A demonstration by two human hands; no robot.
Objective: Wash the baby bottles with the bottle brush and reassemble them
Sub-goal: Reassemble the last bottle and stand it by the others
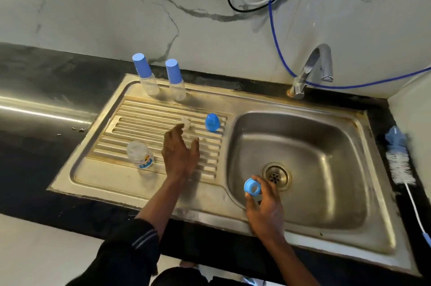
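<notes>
**A:** Going by the head view, how far along is this looking?

**B:** One capped baby bottle (146, 75) and a second capped bottle (176, 80) are standing upright at the back of the drainboard (112, 176). I am judging those two finished.

**A:** And the third?

**B:** It is lying in pieces. The clear bottle body (140, 153) is resting on its side, and the silicone nipple (185, 123) and blue dome cap (212, 122) are sitting apart on the ribs.

**A:** The hands?

**B:** The right hand (265, 206) is pinching the blue screw ring (252, 188) over the sink basin (326, 145). The left hand (180, 152) is spread wide, holding nothing, with its fingertips just beside the nipple.

**A:** The bottle brush (400, 164)?

**B:** It is lying on the surface right of the sink, well apart from both hands. Reassembling the third bottle looks like what is left.
</notes>
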